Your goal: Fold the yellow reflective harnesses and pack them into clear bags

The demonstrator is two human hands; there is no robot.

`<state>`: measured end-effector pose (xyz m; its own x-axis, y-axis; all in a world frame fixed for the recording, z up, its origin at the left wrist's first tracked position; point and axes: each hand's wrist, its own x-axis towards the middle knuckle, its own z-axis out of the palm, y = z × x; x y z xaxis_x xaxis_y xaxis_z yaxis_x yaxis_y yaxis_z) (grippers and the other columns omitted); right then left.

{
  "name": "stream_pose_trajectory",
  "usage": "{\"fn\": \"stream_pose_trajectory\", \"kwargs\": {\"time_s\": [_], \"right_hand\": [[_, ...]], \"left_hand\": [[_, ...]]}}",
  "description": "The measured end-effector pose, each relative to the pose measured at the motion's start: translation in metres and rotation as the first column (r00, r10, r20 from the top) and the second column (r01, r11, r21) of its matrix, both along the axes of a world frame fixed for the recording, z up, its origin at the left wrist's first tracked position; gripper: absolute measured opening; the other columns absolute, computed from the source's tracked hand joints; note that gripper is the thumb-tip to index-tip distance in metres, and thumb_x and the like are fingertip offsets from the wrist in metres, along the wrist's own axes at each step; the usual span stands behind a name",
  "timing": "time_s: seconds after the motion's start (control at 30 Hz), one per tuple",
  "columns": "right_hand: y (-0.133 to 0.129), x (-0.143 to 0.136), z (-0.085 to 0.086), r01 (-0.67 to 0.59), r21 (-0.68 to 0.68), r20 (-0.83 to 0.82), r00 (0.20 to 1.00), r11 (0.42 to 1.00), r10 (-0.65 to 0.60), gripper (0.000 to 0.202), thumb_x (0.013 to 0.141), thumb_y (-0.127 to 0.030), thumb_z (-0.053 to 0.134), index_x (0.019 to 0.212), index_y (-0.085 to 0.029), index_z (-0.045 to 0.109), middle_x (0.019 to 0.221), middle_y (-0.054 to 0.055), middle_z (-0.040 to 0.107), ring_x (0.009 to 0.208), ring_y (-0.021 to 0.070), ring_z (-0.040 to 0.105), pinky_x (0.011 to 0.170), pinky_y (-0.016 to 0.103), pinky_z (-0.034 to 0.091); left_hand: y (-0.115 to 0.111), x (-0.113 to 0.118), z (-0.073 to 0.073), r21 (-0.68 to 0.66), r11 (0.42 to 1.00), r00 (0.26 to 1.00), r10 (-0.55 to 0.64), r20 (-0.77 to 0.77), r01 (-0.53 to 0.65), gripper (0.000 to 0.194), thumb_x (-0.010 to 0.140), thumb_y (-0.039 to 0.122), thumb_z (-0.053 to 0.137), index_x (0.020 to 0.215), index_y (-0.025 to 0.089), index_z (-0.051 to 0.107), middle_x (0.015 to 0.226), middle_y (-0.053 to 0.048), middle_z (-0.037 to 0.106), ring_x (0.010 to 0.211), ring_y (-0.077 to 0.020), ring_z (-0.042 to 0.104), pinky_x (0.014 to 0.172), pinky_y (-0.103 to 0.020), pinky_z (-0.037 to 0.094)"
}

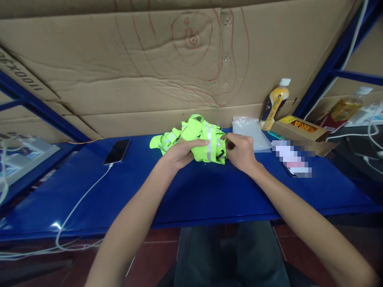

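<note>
Above the glossy blue metal tabletop (191,199), near its cardboard-lined back, you have a crumpled neon-yellow fabric bundle with silver reflective strips (206,141) between your hands. Your left hand (182,152) is partly closed around the bundle's near side, thumb lying across the top. Your right hand (241,151) is curled nearly closed, fingertips pinching the bundle's right end (whether anything else sits in that pinch, you cannot tell from here). Just beyond your right hand lies a flat, clear plastic bag (251,131), near an upright yellow-and-dark bottle with a white cap (275,104). Well apart on your left rests a black smartphone (117,151), a white cable (86,195) plugged into it.
</note>
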<state>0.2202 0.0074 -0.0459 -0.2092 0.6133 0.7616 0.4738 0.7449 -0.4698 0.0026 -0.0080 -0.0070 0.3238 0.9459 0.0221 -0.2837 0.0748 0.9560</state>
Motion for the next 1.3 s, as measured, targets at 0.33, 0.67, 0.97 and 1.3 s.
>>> {"fn": "stream_pose_trajectory", "kwargs": {"time_s": [0.33,0.67,0.97,1.3], "right_hand": [[-0.006,-0.014,0.015,-0.627,-0.531,-0.729,0.681,0.570,0.070,0.048,0.074,-0.058,0.093,0.106,-0.025,0.078,0.104,0.003,0.077,0.092,0.0184,0.071,0.080,0.032,0.059],[-0.024,-0.048,-0.007,-0.396,-0.446,-0.704,0.709,0.803,-0.041,0.058,0.079,-0.070,0.085,0.109,-0.027,0.059,0.104,0.002,0.070,0.095,0.0197,0.066,0.081,0.032,0.055],[-0.027,-0.051,-0.001,-0.569,-0.432,-0.849,0.519,0.700,-0.102,0.042,0.079,-0.062,0.085,0.083,-0.023,0.071,0.089,0.003,0.076,0.100,0.0247,0.073,0.086,0.036,0.058],[-0.028,-0.048,0.005,-0.761,-0.469,-0.879,0.453,0.448,-0.151,0.049,0.069,-0.064,0.091,0.089,-0.024,0.070,0.082,-0.002,0.077,0.083,0.0209,0.075,0.072,0.030,0.058]], "left_hand": [[0.000,0.002,-0.003,0.150,0.949,0.958,0.285,-0.021,-0.279,0.063,0.052,0.023,0.104,0.109,0.018,0.077,0.116,-0.011,0.083,0.106,-0.0316,0.080,0.096,-0.045,0.066],[-0.005,0.028,-0.028,0.354,0.874,0.933,0.360,-0.008,-0.334,0.064,0.057,0.030,0.104,0.113,0.020,0.073,0.110,-0.007,0.082,0.099,-0.0266,0.079,0.098,-0.042,0.064],[-0.024,0.044,-0.030,0.497,0.809,0.915,0.397,-0.070,-0.313,0.069,0.062,0.040,0.104,0.119,0.023,0.068,0.116,-0.007,0.079,0.108,-0.0270,0.076,0.106,-0.044,0.061],[-0.029,0.042,-0.037,0.841,0.501,0.834,0.539,-0.119,-0.204,0.048,0.084,0.043,0.092,0.121,0.023,0.068,0.107,-0.003,0.078,0.092,-0.0185,0.076,0.084,-0.030,0.063]]}}
